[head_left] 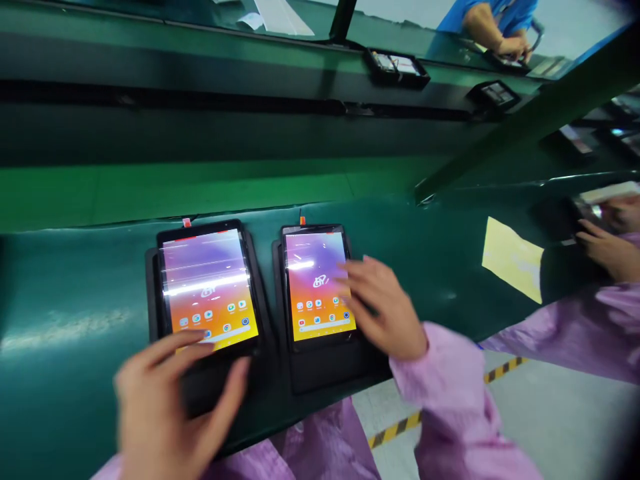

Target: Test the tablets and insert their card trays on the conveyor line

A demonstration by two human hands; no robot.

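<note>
The left hand (163, 400), grip open, sits at the lower edge of one tablet (207, 287) in a black holder (151, 300) on the green tabletop (75, 360), and the right hand (383, 307), also released, spreads over the right edge of the next tablet (315, 283).

Left hand (160, 400) covers lower edge of left tablet (207, 287); contact with glass cannot be told. Right hand (385, 310) hides right side of right tablet (315, 283); contact also unclear. Icon labels (215, 325) too small to read. Glare (205, 285) blurs logo (207, 291). Beyond right hand, co-worker's hand (607, 243) cut off by right edge, device (590, 210) partly hidden. Far ahead, blue sleeve (493, 20) cut off by top edge.
</note>
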